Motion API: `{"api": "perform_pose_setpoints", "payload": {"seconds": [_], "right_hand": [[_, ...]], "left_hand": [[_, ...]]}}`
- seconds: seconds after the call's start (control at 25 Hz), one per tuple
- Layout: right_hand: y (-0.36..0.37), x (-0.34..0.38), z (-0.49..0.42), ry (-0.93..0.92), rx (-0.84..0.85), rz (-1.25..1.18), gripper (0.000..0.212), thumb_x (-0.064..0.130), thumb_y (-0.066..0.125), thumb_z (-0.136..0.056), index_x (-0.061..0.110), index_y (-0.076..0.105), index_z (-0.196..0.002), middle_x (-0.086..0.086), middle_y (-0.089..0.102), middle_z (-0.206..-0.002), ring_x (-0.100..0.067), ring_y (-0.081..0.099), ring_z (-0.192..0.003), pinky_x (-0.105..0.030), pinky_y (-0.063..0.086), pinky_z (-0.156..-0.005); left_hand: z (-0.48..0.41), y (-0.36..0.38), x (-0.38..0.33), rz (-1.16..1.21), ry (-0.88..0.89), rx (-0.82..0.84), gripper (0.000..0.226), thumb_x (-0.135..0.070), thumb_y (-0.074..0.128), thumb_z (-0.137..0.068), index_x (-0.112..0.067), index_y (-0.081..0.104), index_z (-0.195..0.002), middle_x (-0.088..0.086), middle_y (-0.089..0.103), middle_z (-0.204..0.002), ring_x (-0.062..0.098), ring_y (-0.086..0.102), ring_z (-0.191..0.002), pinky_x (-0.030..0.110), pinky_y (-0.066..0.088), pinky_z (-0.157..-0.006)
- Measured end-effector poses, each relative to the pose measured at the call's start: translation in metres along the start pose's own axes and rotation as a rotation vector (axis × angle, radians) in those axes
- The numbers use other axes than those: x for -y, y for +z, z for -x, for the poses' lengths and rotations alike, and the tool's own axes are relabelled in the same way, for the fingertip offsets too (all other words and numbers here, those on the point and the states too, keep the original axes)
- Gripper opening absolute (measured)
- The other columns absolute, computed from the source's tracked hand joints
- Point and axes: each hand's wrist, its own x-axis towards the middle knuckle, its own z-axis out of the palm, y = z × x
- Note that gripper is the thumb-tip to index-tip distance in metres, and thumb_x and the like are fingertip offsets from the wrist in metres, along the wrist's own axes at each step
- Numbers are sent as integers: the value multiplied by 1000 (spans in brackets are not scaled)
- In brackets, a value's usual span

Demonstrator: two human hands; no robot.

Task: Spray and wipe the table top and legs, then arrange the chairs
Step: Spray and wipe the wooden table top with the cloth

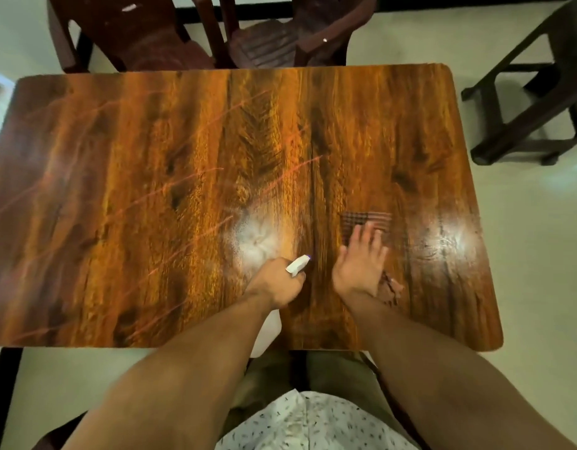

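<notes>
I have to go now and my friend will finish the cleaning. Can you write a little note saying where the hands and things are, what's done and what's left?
Left hand: closed around the white spray bottle, nozzle pointing out over the table top, near the front edge.
Right hand: open, pressed flat on the checked cloth, which looks blurred.
Done: a misty wet patch lies in front of the nozzle.
Left: wipe the rest of the top, spray and wipe the legs (hidden from here), then arrange the chairs. Two dark chairs stand at the far side.
</notes>
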Motion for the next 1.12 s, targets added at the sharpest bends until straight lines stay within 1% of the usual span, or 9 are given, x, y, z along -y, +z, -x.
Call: {"api": "perform_pose_setpoints", "payload": {"seconds": [0.12,0.28,0.36,0.48,0.56,0.72,0.8,0.96,1.12], "right_hand": [[24,-5,63,-659,102,171,57,39,25,-104,18,21,-158,-5,13,-167,-24,-1,-154,-46,0,-123],[15,-79,85,-1152,187,342,56,42,35,-102,26,29,-155,1,23,-163,-21,15,-153,-46,8,-120],[-2,-108,57,-1096,158,389,57,44,31,-103,30,20,-157,4,16,-165,-18,9,-154,-46,3,-121],[-7,-85,39,-408,38,146,58,43,18,-105,26,9,-160,2,1,-168,-20,-6,-155,-47,-4,-124],[6,-41,57,-273,17,109,60,42,16,-104,21,8,-160,-4,-1,-168,-26,-5,-154,-52,-1,-124],[31,-39,99,-1215,261,326,56,42,31,-103,29,25,-157,2,16,-166,-23,4,-154,-48,-7,-122],[13,-70,82,-1372,337,365,54,44,31,-104,37,21,-157,10,12,-166,-18,0,-155,-44,-14,-121],[-27,-127,29,-1141,363,417,55,54,16,-104,45,6,-157,14,-7,-166,-13,-15,-153,-45,-17,-121],[-9,-82,40,-318,59,150,63,54,7,-102,29,7,-159,-2,2,-169,-24,-4,-155,-48,-1,-124]], "left_hand": [[9,4,8,14,-23,-13,19,-34,58,-98,-17,66,-93,8,71,-82,26,71,-66,40,63,-64],[16,0,14,82,-86,-67,25,-30,57,-100,-10,67,-88,13,73,-75,29,73,-57,39,63,-59],[26,1,15,89,-83,-80,25,-29,57,-102,-11,64,-86,15,73,-76,33,74,-58,39,62,-59],[37,3,19,117,-103,-115,25,-29,56,-103,-10,64,-88,17,74,-80,34,75,-61,44,65,-66],[42,4,20,90,-99,-129,25,-29,56,-103,-11,64,-89,16,74,-79,32,74,-58,41,64,-63],[50,-2,17,43,-92,-182,22,-29,56,-100,-12,67,-93,12,74,-78,27,72,-53,35,61,-55],[52,-5,18,51,-91,-194,23,-29,55,-100,-10,66,-92,13,74,-76,26,71,-50,34,60,-55],[62,-2,25,118,-114,-194,21,-29,56,-103,-13,63,-91,14,73,-79,25,70,-51,34,60,-57],[66,2,29,135,-128,-187,24,-29,55,-105,-14,61,-86,13,72,-78,25,70,-55,33,60,-57]]}}
